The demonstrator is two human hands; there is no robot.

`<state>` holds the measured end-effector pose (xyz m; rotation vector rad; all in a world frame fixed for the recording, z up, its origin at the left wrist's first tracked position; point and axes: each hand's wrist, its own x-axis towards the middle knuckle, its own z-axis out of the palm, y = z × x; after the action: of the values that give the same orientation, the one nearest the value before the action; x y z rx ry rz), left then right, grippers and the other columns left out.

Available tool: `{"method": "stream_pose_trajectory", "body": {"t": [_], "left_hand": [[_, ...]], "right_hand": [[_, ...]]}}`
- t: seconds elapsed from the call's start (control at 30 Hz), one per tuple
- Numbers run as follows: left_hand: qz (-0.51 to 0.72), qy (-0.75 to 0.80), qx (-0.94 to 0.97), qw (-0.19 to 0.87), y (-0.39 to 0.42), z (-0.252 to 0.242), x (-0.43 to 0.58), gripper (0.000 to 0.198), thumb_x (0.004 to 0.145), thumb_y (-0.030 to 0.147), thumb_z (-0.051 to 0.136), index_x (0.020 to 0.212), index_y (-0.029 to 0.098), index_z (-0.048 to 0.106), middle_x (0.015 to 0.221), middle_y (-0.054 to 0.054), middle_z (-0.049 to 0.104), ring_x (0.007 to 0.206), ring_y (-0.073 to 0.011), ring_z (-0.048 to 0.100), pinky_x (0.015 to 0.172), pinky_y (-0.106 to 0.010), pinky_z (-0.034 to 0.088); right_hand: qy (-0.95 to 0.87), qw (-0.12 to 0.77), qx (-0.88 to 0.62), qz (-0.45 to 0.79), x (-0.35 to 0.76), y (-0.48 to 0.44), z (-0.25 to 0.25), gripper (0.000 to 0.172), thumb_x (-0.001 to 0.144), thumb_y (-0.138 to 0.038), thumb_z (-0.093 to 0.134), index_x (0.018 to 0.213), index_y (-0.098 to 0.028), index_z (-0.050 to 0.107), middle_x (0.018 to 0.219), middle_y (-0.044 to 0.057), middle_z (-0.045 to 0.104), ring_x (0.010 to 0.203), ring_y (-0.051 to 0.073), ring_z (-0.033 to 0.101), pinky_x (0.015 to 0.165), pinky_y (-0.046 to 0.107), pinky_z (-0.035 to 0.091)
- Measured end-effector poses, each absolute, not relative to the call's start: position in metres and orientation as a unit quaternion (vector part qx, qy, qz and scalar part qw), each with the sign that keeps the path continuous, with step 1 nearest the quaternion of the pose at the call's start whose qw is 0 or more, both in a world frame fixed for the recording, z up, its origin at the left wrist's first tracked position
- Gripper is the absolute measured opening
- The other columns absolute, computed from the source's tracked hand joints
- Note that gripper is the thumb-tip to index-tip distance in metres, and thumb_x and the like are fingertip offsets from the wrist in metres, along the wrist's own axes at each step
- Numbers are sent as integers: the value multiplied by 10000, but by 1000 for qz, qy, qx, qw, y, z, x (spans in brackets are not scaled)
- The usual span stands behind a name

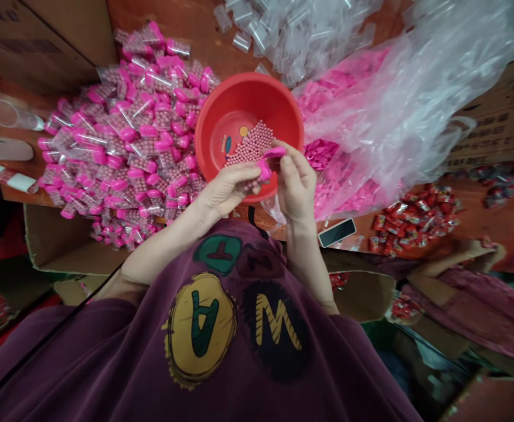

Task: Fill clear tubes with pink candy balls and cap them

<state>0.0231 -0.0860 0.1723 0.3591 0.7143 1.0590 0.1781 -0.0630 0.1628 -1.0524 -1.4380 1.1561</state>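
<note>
Over the near rim of a red bowl (207, 153), my two hands meet. In my left hand (228, 190) is a small bead-filled container (253, 186), mostly covered by the fingers. A bright pink plastic cap (275, 153) extends from its top, and the fingertips of my right hand (298, 181) pinch its far end. Whether the cap is one hinged piece or two, I cannot tell. Below them, small round pink beads (252, 143) lie in the bowl. A big heap of filled clear containers with pink caps (146, 135) spreads left of the bowl.
Empty clear containers (261, 26) are piled behind the bowl. To the right, a clear plastic bag (397, 111) holds pink caps. A phone-like device (336, 232) lies near the table edge, beside red wrapped pieces (415, 220). At far right a co-worker's arm (454, 255) shows.
</note>
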Motion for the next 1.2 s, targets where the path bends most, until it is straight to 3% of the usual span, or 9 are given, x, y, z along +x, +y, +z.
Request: {"method": "stream_pose_trajectory", "body": {"t": [0.1, 0.2, 0.37, 0.5, 0.57, 0.8, 1.0, 1.13, 1.2], "left_hand": [[499, 361, 103, 781, -82, 174, 24, 94, 862, 193, 784, 796, 152, 730, 717, 15, 691, 615, -63, 587, 639, -208, 511], [485, 372, 81, 787, -79, 172, 29, 81, 909, 197, 746, 843, 151, 742, 748, -5, 719, 679, -96, 654, 736, -252, 574], [481, 400, 156, 764, -81, 161, 35, 135, 950, 303, 748, 974, 172, 767, 922, -50, 779, 877, -166, 732, 890, -340, 621], [526, 443, 302, 661, -87, 154, 34, 350, 845, 282, 892, 1149, 193, 744, 1131, -64, 768, 1119, -194, 714, 1048, -352, 561], [531, 464, 368, 606, -90, 152, 35, 393, 823, 251, 901, 1180, 205, 744, 1177, -58, 768, 1133, -190, 701, 1074, -348, 540], [521, 476, 408, 579, -95, 151, 39, 228, 986, 299, 708, 1183, 213, 785, 986, -25, 776, 852, -142, 675, 863, -283, 565], [533, 470, 353, 609, -93, 147, 43, 164, 1007, 302, 687, 1086, 214, 800, 910, -12, 746, 731, -120, 643, 745, -254, 553], [549, 461, 304, 627, -93, 141, 40, 191, 1019, 370, 689, 1060, 213, 789, 858, -17, 737, 680, -111, 631, 708, -252, 561], [535, 450, 319, 639, -93, 142, 36, 204, 1012, 390, 699, 1071, 218, 792, 828, -17, 733, 666, -112, 623, 671, -243, 549]], "right_hand": [[-720, 423, -413, 362, 187, -71, 158, 668, 917, -714, 700, 1424, -284, 644, 1495, 80, 662, 1450, 300, 594, 1281, 610, 469], [-780, 374, -429, 262, 191, -71, 146, 934, 813, -785, 768, 1530, -238, 524, 1594, 151, 553, 1526, 374, 503, 1314, 701, 379], [-799, 347, -451, 194, 193, -65, 132, 840, 877, -714, 734, 1500, -198, 510, 1525, 200, 580, 1494, 397, 522, 1302, 733, 375], [-790, 337, -477, 183, 194, -65, 129, 732, 904, -621, 720, 1464, -196, 518, 1477, 202, 598, 1447, 393, 555, 1273, 749, 403], [-791, 336, -480, 174, 193, -67, 126, 708, 908, -577, 712, 1462, -182, 514, 1461, 209, 602, 1423, 392, 567, 1260, 745, 417], [-797, 305, -502, 141, 188, -74, 126, 659, 950, -485, 633, 1502, -156, 489, 1443, 217, 596, 1388, 394, 562, 1228, 728, 428], [-793, 297, -519, 116, 182, -79, 129, 698, 925, -508, 672, 1512, -171, 501, 1438, 199, 604, 1349, 385, 570, 1205, 704, 443], [-802, 292, -490, 177, 187, -77, 143, 710, 895, -562, 732, 1478, -196, 557, 1394, 169, 630, 1314, 354, 595, 1161, 650, 506], [-793, 310, -468, 238, 191, -74, 153, 575, 951, -567, 686, 1415, -233, 616, 1325, 123, 670, 1233, 295, 642, 1108, 580, 563]]}}
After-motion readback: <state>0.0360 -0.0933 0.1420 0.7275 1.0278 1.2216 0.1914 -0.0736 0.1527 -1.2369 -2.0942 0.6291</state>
